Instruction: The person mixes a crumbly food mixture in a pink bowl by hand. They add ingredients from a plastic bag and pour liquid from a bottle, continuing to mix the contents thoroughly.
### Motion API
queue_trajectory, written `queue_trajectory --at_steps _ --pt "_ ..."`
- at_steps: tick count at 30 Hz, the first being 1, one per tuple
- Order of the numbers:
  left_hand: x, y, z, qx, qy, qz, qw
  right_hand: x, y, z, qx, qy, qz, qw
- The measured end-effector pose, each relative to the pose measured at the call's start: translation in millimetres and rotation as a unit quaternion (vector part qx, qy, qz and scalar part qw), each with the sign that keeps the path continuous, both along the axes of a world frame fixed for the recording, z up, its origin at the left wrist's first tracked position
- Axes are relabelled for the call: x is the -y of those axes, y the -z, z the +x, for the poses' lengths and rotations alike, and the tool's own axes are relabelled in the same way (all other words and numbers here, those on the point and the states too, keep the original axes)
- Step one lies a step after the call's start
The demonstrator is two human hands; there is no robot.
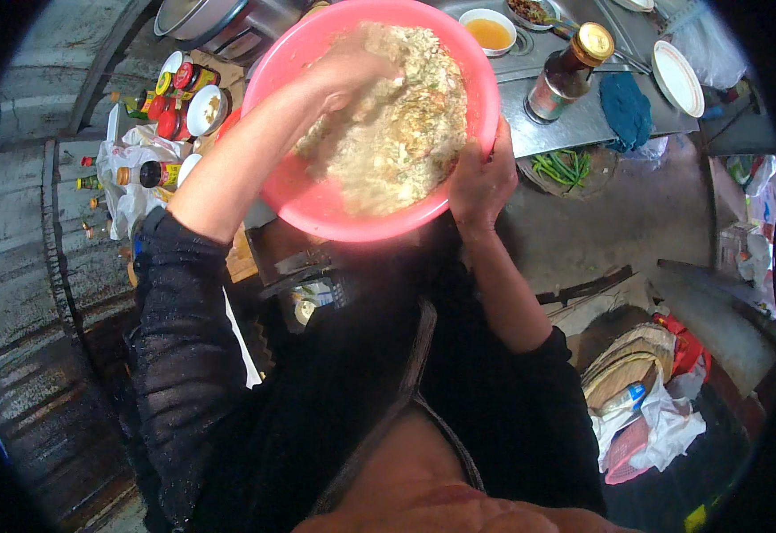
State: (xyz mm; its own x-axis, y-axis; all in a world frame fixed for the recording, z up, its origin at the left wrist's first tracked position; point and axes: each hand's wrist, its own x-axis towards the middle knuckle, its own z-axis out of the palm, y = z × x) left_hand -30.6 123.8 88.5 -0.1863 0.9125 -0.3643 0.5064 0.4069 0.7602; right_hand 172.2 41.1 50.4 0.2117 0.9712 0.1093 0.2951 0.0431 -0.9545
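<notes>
A large pink plastic basin [315, 223] is tilted in front of me, holding a pale, wet chopped food mixture [404, 163] with green and reddish bits. My left hand [361, 70] reaches over the rim into the mixture; it is motion-blurred, and its fingers are partly hidden there. At the basin's lower right side, my right hand [484, 176] grips the rim. To the right, a dark glass sauce bottle [561, 83] with a golden cap stands on the metal counter [521, 133]. A bowl of orange-yellow liquid [488, 33] sits beyond the basin's upper right rim.
Red-lidded jars [173, 116], a small white bowl [207, 111] and sauce bottles [151, 174] stand at the left. A teal cloth [626, 110] and a white dish [678, 78] lie at the counter's right end. Green peppers or beans [561, 168] rest below its edge. A large pot [195, 16] is upper left.
</notes>
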Motion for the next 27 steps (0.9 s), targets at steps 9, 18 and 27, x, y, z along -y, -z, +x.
queue_trajectory --at_steps 9,18,27 --pt "-71.3 62.1 -2.4 -0.319 0.334 -0.137 0.876 5.9 7.4 -5.2 -0.063 0.009 0.032 0.997" --pt "-27.6 72.0 3.7 -0.267 0.379 -0.098 0.881 1.4 -8.3 -7.0 -0.073 0.027 -0.053 0.996" --pt "119.8 -24.4 12.2 -0.337 0.277 0.079 0.896 -20.2 11.2 57.3 0.078 0.065 -0.044 0.994"
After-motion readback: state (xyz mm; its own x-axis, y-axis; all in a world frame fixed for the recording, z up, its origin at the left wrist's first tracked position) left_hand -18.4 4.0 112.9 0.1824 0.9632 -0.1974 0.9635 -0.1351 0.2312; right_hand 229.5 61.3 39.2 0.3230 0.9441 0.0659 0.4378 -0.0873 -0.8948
